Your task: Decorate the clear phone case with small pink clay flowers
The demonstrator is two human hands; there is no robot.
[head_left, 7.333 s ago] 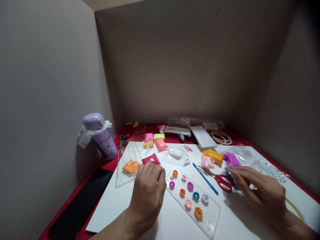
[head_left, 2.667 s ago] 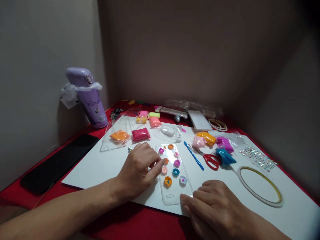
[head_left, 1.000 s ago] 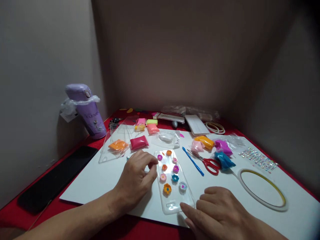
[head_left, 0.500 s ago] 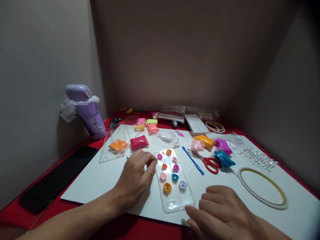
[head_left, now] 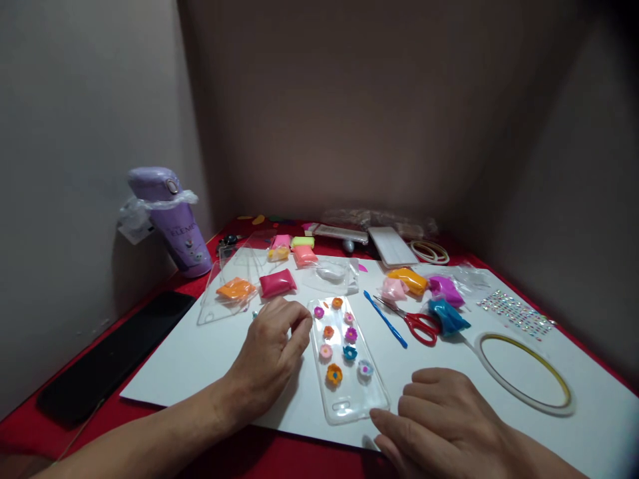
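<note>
A clear phone case (head_left: 344,404) lies on a white board (head_left: 200,359), studded with several small clay flowers such as an orange one (head_left: 334,376). My left hand (head_left: 269,349) rests at the case's left edge. Its fingers are curled and the tips pinch together near the top left corner; what they pinch, if anything, is hidden. My right hand (head_left: 439,426) lies on the board by the case's lower right corner with fingers stretched forward and nothing in them. A dark pink clay packet (head_left: 277,283) sits just beyond my left hand.
Red scissors (head_left: 417,324) and a blue tool (head_left: 385,319) lie right of the case, with blue clay (head_left: 446,316), a tape ring (head_left: 480,349) and a gem sticker sheet (head_left: 514,313). A purple bottle (head_left: 174,226) and a black slab (head_left: 110,359) are at the left.
The case was turned upright and pulled nearer. My right hand left the scissors area and settled by the case's lower corner. Over the last second my left fingers curled tighter.
</note>
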